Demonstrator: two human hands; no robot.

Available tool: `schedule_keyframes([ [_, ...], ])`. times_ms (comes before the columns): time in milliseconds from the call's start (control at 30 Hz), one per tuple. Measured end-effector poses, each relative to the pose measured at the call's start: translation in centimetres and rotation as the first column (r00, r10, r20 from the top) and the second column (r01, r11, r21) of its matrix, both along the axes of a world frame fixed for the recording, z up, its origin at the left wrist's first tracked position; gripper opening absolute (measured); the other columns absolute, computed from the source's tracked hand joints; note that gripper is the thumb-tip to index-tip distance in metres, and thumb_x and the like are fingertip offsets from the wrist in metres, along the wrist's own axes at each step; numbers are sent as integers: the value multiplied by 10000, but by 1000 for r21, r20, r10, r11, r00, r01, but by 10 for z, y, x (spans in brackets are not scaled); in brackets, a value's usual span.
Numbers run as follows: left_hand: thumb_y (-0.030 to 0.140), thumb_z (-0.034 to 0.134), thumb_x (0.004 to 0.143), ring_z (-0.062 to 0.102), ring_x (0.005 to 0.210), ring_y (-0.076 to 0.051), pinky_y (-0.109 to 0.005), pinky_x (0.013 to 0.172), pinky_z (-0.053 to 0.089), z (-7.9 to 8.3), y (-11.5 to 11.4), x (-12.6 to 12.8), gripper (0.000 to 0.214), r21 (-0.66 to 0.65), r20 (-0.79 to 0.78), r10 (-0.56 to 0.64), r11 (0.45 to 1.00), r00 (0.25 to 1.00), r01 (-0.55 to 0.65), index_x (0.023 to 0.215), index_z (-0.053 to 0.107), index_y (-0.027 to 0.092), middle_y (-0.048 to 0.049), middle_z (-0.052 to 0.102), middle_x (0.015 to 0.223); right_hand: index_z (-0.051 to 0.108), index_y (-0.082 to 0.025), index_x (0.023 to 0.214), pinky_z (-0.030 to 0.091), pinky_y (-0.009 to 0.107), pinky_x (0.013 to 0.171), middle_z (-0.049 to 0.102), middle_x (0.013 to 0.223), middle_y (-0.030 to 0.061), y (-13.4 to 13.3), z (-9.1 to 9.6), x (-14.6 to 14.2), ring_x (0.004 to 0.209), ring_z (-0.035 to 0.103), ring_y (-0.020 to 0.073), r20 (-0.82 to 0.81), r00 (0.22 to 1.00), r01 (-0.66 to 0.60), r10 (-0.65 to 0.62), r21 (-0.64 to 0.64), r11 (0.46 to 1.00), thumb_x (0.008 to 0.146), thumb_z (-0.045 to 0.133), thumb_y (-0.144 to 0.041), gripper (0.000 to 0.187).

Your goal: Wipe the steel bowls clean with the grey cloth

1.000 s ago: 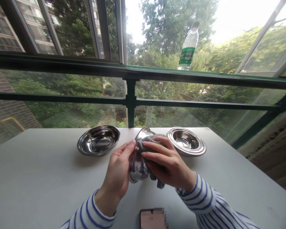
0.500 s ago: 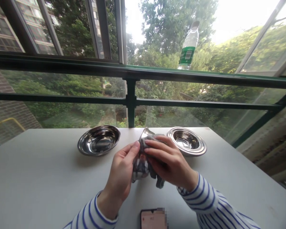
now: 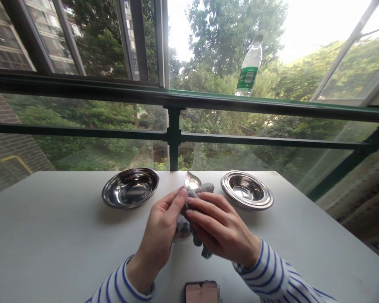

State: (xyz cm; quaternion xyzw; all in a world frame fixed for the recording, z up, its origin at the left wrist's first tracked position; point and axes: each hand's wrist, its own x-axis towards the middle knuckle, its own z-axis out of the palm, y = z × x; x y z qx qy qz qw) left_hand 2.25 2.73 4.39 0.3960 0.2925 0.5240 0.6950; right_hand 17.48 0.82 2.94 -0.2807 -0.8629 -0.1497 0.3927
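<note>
A person in blue-striped sleeves [image 3: 271, 273] worked at a white desk [image 3: 50, 244] by a glazed balcony rail [image 3: 208, 101], both hands busy with a small steel dish [image 3: 191, 181] and a grey cloth [image 3: 205, 188]. The dish was held on edge just above the desk's centre, approx. midway between a deep steel bowl [image 3: 130, 192] at left and a flat rimmed dish [image 3: 246, 190] at right, with only its upper rim showing past the fingers. The left hand [image 3: 159, 233] was closed round the dish's near side, steadying it from behind. The right hand [image 3: 222, 231] was curled over the bunched cloth, pressing it to the metal, fingers laid flat across the front. A clear bottle [image 3: 249, 67] with a green label stood on the rail, and a phone [image 3: 202, 292] (its screen blurred) lay at the desk's near edge. Judging by the grip, a good wipe here would call for firm, even pressure from the right hand while the left turned the dish bit by bit, so the cloth reached rim, hollow and back w/o missing a patch. The left hand's pinch would need to stay snug, since polished steel slips easily.
</note>
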Motion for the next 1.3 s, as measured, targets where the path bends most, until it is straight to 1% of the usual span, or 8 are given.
schedule_keyframes([
  [133, 306, 629, 782, 561, 608, -73, -188, 628, 474, -2, 1, 0, 203, 4, 6, -23, 1000, 1000, 23, 923, 695, 176, 8, 635, 698, 522, -104, 1199, 480, 408, 911, 535, 1253, 167, 4, -3, 4, 1152, 489, 253, -70, 998, 1, 1, 23, 1000, 820, 549, -87, 380],
  [267, 278, 627, 784, 574, 654, -79, -202, 690, 477, -3, 1, 0, 218, 0, 15, -21, 1000, 1000, 21, 974, 686, 188, 5, 643, 741, 492, -120, 1235, 489, 410, 903, 549, 1240, 157, 6, -4, 7, 1149, 497, 246, -88, 996, 34, -31, 31, 999, 837, 522, -81, 401],
  [400, 279, 646, 761, 578, 662, -91, -198, 627, 478, -1, 0, 1, 236, -47, 20, 25, 999, 999, -24, 971, 683, 176, -6, 640, 749, 512, -112, 1218, 493, 408, 891, 571, 1223, 145, 5, -3, 4, 1136, 500, 253, -7, 999, 40, -40, 51, 998, 843, 526, -100, 375],
  [533, 305, 644, 762, 561, 638, -85, -180, 589, 467, -2, 0, 1, 177, -33, 12, 53, 998, 999, -52, 856, 690, 162, 3, 615, 695, 542, -134, 1192, 492, 399, 886, 579, 1222, 121, 4, -2, 3, 1117, 507, 247, 50, 998, 46, -50, 73, 996, 843, 552, -140, 349],
  [733, 334, 647, 755, 513, 549, -71, -178, 541, 446, -7, 0, 1, 185, -15, -9, 87, 996, 996, -87, 757, 678, 151, 29, 546, 593, 496, -156, 1250, 473, 443, 913, 535, 1254, 137, 10, -1, 9, 1134, 482, 252, -138, 979, 153, -154, -13, 988, 853, 523, -124, 399],
  [1000, 317, 654, 753, 532, 600, -83, -186, 580, 445, -7, 0, -2, 159, 64, -38, 95, 994, 995, -92, 821, 704, 182, 16, 600, 641, 562, -178, 1189, 453, 470, 921, 525, 1289, 101, 2, -4, 0, 1157, 447, 284, -28, 993, 117, -116, 66, 991, 818, 572, -176, 371],
  [1167, 358, 638, 762, 528, 592, -97, -197, 546, 433, -8, -5, 0, 211, 48, -104, 60, 997, 993, -55, 810, 695, 161, 2, 595, 621, 531, -194, 1215, 464, 461, 912, 555, 1234, 113, 12, 3, 12, 1115, 492, 246, -243, 947, 197, -212, -83, 977, 859, 489, -127, 365],
  [1300, 357, 629, 769, 503, 572, -86, -192, 545, 426, -10, -5, 0, 203, 65, -123, 73, 996, 990, -66, 785, 684, 162, 6, 590, 641, 528, -190, 1221, 459, 480, 912, 557, 1248, 105, 6, 6, 10, 1125, 482, 262, -172, 970, 162, -169, -56, 985, 839, 504, -137, 386],
])
